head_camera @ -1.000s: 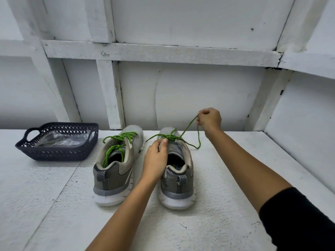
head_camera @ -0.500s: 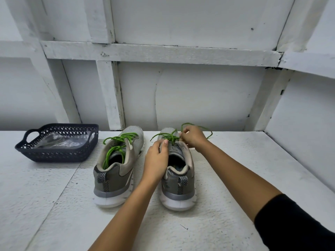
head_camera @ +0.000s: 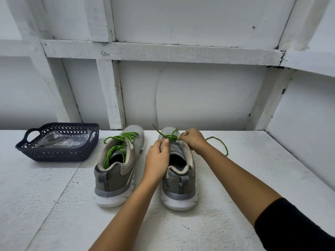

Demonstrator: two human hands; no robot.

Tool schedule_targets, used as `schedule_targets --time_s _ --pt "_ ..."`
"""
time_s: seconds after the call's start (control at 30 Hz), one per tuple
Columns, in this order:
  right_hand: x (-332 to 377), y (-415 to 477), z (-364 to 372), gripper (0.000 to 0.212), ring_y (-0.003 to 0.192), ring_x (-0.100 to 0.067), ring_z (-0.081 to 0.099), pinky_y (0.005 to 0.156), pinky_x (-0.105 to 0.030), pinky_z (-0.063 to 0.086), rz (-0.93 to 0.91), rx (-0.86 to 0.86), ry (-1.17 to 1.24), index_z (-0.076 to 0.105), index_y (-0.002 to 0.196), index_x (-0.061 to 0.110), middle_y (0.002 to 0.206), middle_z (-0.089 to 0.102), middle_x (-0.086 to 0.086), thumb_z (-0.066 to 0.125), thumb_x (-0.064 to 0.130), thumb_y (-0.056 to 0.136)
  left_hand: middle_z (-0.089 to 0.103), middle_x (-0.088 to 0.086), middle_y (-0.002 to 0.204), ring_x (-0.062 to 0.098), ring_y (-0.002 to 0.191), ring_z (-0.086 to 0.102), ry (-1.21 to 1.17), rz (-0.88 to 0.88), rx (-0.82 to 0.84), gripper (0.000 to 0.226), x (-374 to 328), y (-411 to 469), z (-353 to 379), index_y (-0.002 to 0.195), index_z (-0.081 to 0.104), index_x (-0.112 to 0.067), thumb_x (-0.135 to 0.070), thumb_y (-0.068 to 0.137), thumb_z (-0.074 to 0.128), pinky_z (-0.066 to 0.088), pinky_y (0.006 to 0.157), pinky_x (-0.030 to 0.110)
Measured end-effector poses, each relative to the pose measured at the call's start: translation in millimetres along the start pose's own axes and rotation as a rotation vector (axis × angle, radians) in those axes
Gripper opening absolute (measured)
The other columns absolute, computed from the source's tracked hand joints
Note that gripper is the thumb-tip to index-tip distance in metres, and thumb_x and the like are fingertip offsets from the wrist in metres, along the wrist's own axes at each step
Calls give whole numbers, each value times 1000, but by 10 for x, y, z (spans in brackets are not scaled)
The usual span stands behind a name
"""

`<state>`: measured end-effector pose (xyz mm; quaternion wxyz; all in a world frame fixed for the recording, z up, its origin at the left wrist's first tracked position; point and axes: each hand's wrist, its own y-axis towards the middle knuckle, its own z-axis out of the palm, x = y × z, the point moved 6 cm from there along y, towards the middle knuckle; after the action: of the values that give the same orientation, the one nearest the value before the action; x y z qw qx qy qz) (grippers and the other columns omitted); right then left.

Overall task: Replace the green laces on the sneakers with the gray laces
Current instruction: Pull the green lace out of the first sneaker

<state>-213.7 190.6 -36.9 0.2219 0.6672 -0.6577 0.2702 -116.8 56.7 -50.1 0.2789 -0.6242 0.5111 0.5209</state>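
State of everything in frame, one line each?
left sneaker: upright, left lace threaded, loose.
right sneaker: upright, upper eyelets empty.
right lace: partly pulled out, end trailing on table.
left hand: grips right sneaker.
right hand: pinches right lace at the eyelets.
basket: upright, plastic bag inside.

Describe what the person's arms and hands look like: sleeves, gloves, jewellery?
The left hand and right hand are bare: no gloves, rings or watch visible. A plain black fabric sleeve covers the right arm near the elbow; the left forearm shows no sleeve.
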Motion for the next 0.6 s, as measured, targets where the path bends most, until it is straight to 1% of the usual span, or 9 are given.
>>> schedule_targets --time_s 0.07,0.13,0.17,0.23,0.33,0.37,0.4,0.5,0.6 --pt "25 12 -35 34 49 -18 48 46 -23 38 15 -5 149 48 60 9 57 49 -6 56 14 92 60 6 121 19 115 51 8 5 0 35 -4 2 -3 121 58 -14 -35 99 41 36 88 26" --pt "0 1 -107 32 39 -12 53 36 -20 42 115 -4 509 44 67 8 63 54 -8 43 9 99 60 6 122 19 115 51 11 6 3 35 1 7 -5 121 58 -14 -35 99 40 36 88 26" --pt "-7 -5 -183 30 41 -13 57 37 -20 45 141 -35 668 42 70 8 67 55 -11 38 8 100 60 6 122 19 115 51 10 7 3 35 2 9 -4 121 58 -14 -35 99 40 35 87 25" --pt "-42 -14 -415 28 57 -22 62 45 -23 52 136 -172 829 43 75 4 76 58 -17 34 7 101 60 5 122 18 114 51 10 11 6 36 1 8 -5 121 58 -14 -35 99 40 34 86 24" --pt "-145 -27 -722 20 78 -33 66 66 -37 58 98 -394 911 46 87 -2 87 61 -22 38 10 101 60 6 121 18 114 52 10 13 16 36 0 11 1 122 58 -13 -36 99 40 34 84 24" --pt "-176 -40 -770 22 80 -33 66 70 -38 57 92 -425 935 46 83 -1 87 61 -22 41 11 100 60 6 121 19 114 52 11 9 22 37 -1 9 4 121 57 -13 -36 99 39 35 85 25" --pt "-199 -59 -784 24 77 -32 66 68 -37 58 89 -426 934 46 78 2 86 61 -21 44 14 99 61 6 120 20 114 52 18 5 31 38 -10 1 4 121 58 -13 -37 99 39 36 86 26" --pt "-213 -208 -597 28 63 -20 63 56 -31 55 92 -255 813 49 73 8 79 60 -14 49 21 98 62 10 116 25 113 53 78 -25 78 45 -83 21 10 114 59 -8 -42 100 33 38 88 32" --pt "-197 -427 -256 33 68 -17 60 66 -35 53 10 -94 572 54 70 12 72 60 -4 48 29 97 61 17 115 30 111 54 202 -72 122 53 -191 186 -25 106 60 0 -39 102 24 39 88 35"
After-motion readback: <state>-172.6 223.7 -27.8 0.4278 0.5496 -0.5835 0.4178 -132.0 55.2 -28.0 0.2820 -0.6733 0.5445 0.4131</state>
